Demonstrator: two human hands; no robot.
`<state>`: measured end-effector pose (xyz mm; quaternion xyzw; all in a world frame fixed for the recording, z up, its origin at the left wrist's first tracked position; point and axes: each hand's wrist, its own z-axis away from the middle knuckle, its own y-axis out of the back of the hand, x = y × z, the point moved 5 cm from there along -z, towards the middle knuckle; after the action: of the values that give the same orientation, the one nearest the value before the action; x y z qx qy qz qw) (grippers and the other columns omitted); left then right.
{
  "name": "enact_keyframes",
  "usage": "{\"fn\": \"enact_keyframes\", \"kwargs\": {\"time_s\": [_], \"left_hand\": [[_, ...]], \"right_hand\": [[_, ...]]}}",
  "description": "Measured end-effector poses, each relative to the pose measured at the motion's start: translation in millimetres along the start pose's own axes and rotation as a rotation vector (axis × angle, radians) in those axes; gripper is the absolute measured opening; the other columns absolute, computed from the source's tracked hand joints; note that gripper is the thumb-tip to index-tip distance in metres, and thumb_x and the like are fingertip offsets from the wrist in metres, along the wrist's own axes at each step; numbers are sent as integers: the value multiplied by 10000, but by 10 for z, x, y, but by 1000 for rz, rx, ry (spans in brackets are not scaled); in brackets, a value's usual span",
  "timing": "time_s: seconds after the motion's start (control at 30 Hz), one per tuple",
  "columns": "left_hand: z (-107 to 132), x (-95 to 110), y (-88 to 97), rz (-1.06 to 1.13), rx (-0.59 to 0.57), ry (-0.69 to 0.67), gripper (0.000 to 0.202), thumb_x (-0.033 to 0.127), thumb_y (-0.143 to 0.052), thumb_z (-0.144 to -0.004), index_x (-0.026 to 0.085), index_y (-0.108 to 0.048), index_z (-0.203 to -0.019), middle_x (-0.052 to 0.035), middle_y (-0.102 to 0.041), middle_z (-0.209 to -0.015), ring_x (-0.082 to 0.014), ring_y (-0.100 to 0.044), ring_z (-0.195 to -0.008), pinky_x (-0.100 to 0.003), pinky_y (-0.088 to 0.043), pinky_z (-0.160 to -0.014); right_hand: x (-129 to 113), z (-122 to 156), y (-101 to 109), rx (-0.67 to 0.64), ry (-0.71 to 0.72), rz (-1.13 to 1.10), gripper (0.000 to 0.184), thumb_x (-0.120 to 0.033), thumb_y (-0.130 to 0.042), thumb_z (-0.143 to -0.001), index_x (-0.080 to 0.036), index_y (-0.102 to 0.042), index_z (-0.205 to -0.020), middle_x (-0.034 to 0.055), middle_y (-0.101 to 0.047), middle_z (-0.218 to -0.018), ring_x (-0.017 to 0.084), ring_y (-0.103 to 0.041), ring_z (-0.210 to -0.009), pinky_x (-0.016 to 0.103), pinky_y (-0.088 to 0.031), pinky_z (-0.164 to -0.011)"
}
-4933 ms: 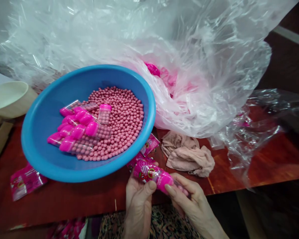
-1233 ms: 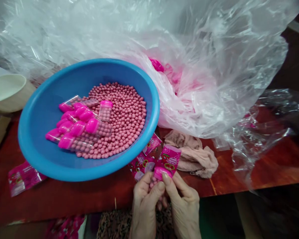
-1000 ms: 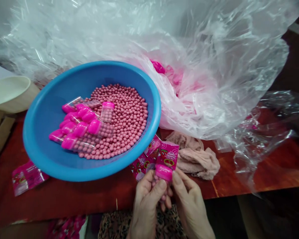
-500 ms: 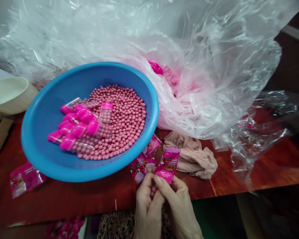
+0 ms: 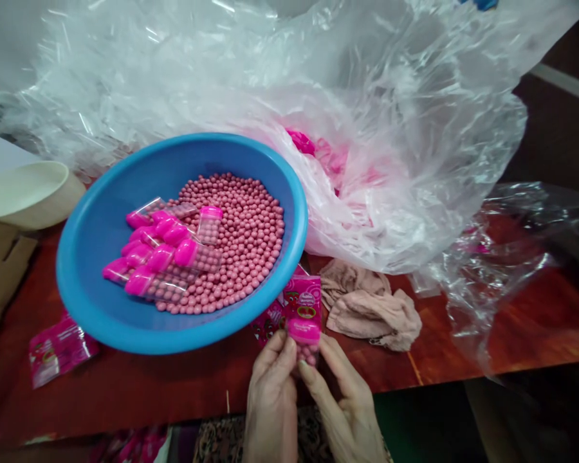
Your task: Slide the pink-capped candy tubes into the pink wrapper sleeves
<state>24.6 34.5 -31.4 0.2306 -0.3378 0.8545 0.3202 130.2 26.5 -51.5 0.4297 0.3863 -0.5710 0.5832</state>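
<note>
- Now, head view: clear pink-capped tube (image 5: 309,344) at 12 o'clock from the hands, upright between them, long axis running 12 to 6, cap uppermost, pink beads (image 5: 309,355) packed below.
- Printed pink wrapper (image 5: 302,302) just above the cap, toward 12 o'clock, apparently touching it.
- Hands close together, pinching the tube: left hand (image 5: 270,411) with fingertips at its 9 o'clock side, right hand (image 5: 347,418) at 3 o'clock and slightly nearer.
- Against the frame half a second earlier: tube upright rather than slanted toward 1 o'clock, wrapper no longer leaning out to the side.
- At 10 o'clock, blue plastic basin (image 5: 231,145) with more pink beads (image 5: 236,244) and a cluster of capped tubes (image 5: 161,257).
- At 1 o'clock, clear polythene bag (image 5: 390,193); at 2 o'clock, crumpled beige cloth (image 5: 371,308).
- At 9 o'clock, loose pink sachet (image 5: 60,350) on the red wooden surface (image 5: 174,392).
</note>
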Motion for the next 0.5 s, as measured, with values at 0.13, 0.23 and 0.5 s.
{"fn": "enact_keyframes", "kwargs": {"time_s": [0.13, 0.23, 0.5], "left_hand": [[8, 146, 17, -215, -33, -256, 144, 349, -774, -729, 245, -803, -824, -17, -696, -780, -153, -631, -773, -217, -493, -720], [1, 224, 1, -292, -51, -341, 147, 335, -767, -731, 215, -794, -809, -35, -707, -860, -167, -635, -819, -209, -496, -709], [-177, 353, 95, -567, 110, -486, 168, 328, -645, -835, 177, -714, -862, -33, -712, -697, -170, -627, -608, -266, -506, -572]], "right_hand": [[-151, -42, 6, -54, -59, -94, 178, -338, -629, -869, -251, -725, -990, -3, -756, -922, 163, -699, -878, 203, -534, -817], [-265, -64, -7, -121, -112, -176, 171, -374, -622, -877, -216, -689, -885, 5, -755, -862, 143, -693, -777, 198, -543, -751], [-219, -79, 44, -164, -212, -238, 238, -427, -589, -894, -189, -596, -885, 45, -724, -856, 167, -693, -779, 272, -563, -746]]}}
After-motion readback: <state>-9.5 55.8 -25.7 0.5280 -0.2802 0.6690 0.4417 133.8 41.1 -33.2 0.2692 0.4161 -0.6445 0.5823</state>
